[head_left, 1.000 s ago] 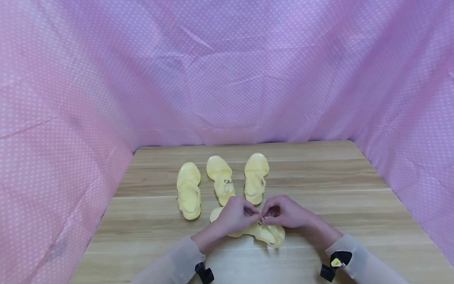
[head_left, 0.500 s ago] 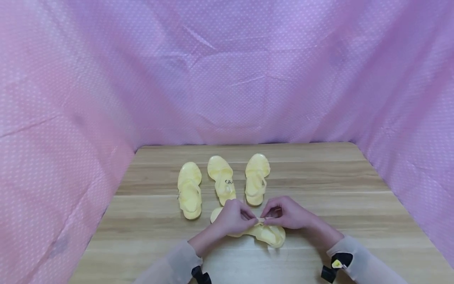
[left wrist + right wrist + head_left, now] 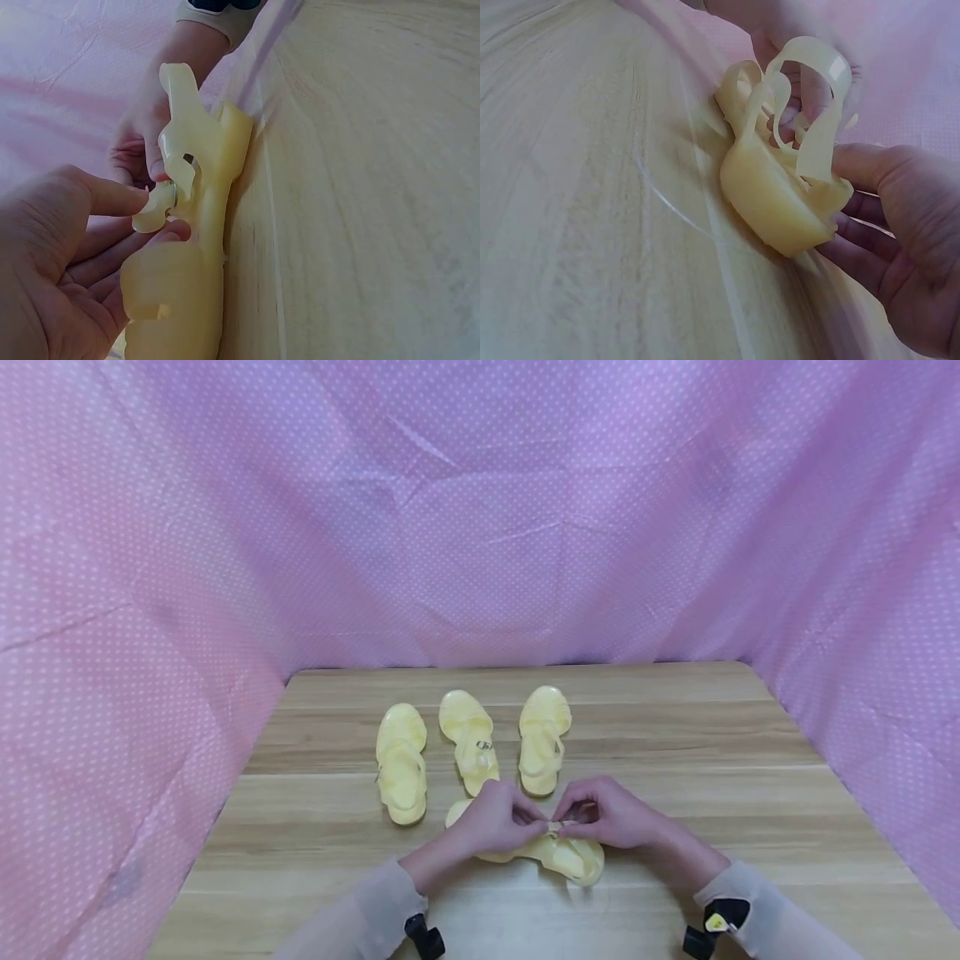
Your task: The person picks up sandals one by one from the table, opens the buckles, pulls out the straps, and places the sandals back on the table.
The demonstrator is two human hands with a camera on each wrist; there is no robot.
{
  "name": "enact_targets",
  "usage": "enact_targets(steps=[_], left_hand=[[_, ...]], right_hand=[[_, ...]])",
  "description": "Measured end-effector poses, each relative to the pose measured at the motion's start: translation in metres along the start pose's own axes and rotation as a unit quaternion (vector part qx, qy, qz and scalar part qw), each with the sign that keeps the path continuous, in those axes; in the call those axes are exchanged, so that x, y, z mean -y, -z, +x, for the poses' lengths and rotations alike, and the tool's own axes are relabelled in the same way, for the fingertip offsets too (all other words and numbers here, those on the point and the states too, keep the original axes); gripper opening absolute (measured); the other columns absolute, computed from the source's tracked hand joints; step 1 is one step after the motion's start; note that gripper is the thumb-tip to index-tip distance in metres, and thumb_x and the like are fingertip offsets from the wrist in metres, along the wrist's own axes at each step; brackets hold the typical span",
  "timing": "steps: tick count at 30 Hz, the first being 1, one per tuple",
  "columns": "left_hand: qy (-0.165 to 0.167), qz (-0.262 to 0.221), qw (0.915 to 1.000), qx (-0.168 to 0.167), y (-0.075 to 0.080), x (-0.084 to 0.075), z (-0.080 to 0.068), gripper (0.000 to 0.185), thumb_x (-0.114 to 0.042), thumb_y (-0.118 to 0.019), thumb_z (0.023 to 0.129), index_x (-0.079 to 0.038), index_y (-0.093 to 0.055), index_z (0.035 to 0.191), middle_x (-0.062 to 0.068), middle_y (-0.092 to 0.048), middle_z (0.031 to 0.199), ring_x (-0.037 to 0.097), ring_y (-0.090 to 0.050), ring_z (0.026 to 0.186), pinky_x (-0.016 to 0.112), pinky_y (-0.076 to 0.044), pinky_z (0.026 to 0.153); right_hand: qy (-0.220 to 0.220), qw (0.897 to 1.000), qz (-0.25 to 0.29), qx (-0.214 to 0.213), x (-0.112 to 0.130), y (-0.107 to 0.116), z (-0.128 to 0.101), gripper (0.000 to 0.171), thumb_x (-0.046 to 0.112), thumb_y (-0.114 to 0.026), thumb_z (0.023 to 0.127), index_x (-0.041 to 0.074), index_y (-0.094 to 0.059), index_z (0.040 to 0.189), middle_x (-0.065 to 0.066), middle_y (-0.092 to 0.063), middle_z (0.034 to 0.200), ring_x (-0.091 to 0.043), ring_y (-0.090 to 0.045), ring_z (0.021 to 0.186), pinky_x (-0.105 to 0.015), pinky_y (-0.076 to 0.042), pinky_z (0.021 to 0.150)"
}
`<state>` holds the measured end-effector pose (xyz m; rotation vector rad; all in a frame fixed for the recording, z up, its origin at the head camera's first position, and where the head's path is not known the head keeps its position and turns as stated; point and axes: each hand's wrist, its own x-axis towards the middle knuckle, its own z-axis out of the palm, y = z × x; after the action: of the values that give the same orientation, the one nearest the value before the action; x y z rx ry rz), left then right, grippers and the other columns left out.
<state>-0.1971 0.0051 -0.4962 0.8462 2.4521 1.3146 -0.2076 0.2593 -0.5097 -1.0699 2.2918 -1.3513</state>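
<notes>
On table, near front edge: sandal, strap pinched by left hand and right hand; three sandals behind. At left wrist: fingertips on strap, apparently beside buckle. At right wrist: fingers cradling heel.

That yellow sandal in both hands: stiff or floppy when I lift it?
The sandal is probably soft: its strap curls in thin translucent loops. Likely light, as the left hand and right hand handle it with fingertips. Its flat sole shouldn't roll.
</notes>
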Motion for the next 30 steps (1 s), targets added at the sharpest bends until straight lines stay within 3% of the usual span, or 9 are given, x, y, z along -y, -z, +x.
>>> enact_targets(steps=[7, 11, 14, 23, 26, 30], left_hand=[[0.007, -0.001, 1.0, 0.0, 0.001, -0.004, 0.0, 0.007, -0.008, -0.079, 0.085, -0.007, -0.085, 0.089, 0.0, -0.08, 0.077, -0.01, -0.064, 0.063, 0.014, -0.057, 0.062], [0.01, 0.032, 0.9994, -0.006, -0.001, -0.01, 0.002, 0.015, -0.01, -0.077, 0.082, -0.009, -0.086, 0.094, -0.008, -0.073, 0.066, -0.01, -0.053, 0.053, 0.011, -0.045, 0.051], [-0.006, 0.069, 0.9976, -0.008, -0.003, -0.013, 0.004, 0.012, -0.017, -0.081, 0.086, -0.012, -0.087, 0.095, -0.01, -0.071, 0.063, -0.011, -0.045, 0.05, 0.01, -0.037, 0.046], [-0.033, 0.096, 0.9946, 0.022, 0.001, -0.008, 0.004, 0.008, -0.022, -0.084, 0.092, -0.016, -0.087, 0.091, -0.006, -0.082, 0.078, -0.018, -0.057, 0.06, 0.008, -0.052, 0.058], [-0.036, 0.115, 0.9925, 0.02, 0.003, -0.008, 0.004, 0.008, -0.022, -0.085, 0.091, -0.015, -0.087, 0.09, -0.007, -0.081, 0.077, -0.019, -0.055, 0.059, 0.006, -0.05, 0.057], [-0.05, 0.146, 0.9877, 0.021, 0.003, -0.012, 0.006, 0.011, -0.024, -0.084, 0.091, -0.015, -0.087, 0.095, -0.009, -0.073, 0.063, -0.015, -0.044, 0.049, 0.007, -0.039, 0.047]], right_hand=[[0.011, 1.0, -0.008, -0.008, 0.0, -0.001, 0.0, 0.011, 0.012, -0.084, 0.092, 0.014, -0.078, 0.101, -0.008, -0.077, 0.094, -0.003, -0.07, 0.083, -0.027, -0.065, 0.072], [0.021, 0.999, -0.028, -0.013, 0.003, -0.003, 0.002, 0.011, 0.014, -0.084, 0.092, 0.016, -0.077, 0.1, -0.002, -0.077, 0.093, -0.002, -0.071, 0.083, -0.027, -0.065, 0.072], [0.024, 0.999, -0.031, -0.016, 0.004, -0.003, 0.002, 0.01, 0.013, -0.084, 0.092, 0.017, -0.077, 0.099, -0.001, -0.077, 0.093, -0.002, -0.071, 0.082, -0.027, -0.065, 0.071], [0.047, 0.998, -0.025, -0.021, 0.003, -0.004, -0.001, 0.012, 0.009, -0.082, 0.092, 0.013, -0.076, 0.101, -0.009, -0.077, 0.094, -0.007, -0.073, 0.083, -0.028, -0.066, 0.072], [0.047, 0.998, -0.035, -0.023, 0.004, -0.005, 0.0, 0.011, 0.011, -0.082, 0.093, 0.014, -0.076, 0.102, -0.008, -0.078, 0.095, -0.007, -0.073, 0.084, -0.027, -0.065, 0.072], [0.05, 0.998, -0.04, -0.026, 0.004, -0.005, 0.001, 0.011, 0.011, -0.082, 0.093, 0.015, -0.077, 0.102, -0.007, -0.078, 0.094, -0.007, -0.072, 0.084, -0.027, -0.065, 0.072]])
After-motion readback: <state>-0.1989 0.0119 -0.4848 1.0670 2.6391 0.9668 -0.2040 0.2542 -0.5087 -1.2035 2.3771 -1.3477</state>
